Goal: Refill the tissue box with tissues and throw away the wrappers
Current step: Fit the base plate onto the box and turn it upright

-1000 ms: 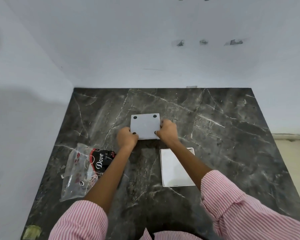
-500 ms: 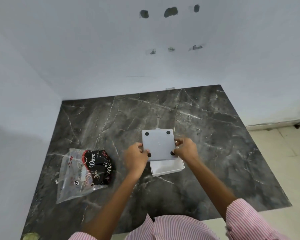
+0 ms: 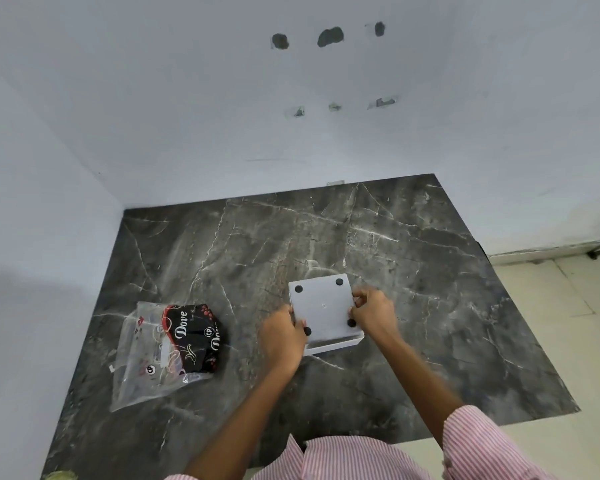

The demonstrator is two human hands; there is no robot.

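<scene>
A white square tissue box [image 3: 321,306] is held upside down, its underside with black rubber feet facing up, over the dark marble table [image 3: 413,271]. My left hand [image 3: 282,337] grips its left edge and my right hand [image 3: 371,313] grips its right edge. Just beneath it lies the box's white base panel [image 3: 336,345], mostly hidden by the box. A clear plastic tissue pack [image 3: 167,351] with black "Dove" print lies flat on the table to the left of my hands.
White walls close the table at the back and left. The table's front edge [image 3: 482,424] runs near my body, and pale tiled floor [image 3: 568,306] shows to the right. A small yellowish object [image 3: 60,475] sits at the table's front left corner.
Both hands brought the upturned box from the table's middle toward me and over the white panel. The camera tilted up and left.
</scene>
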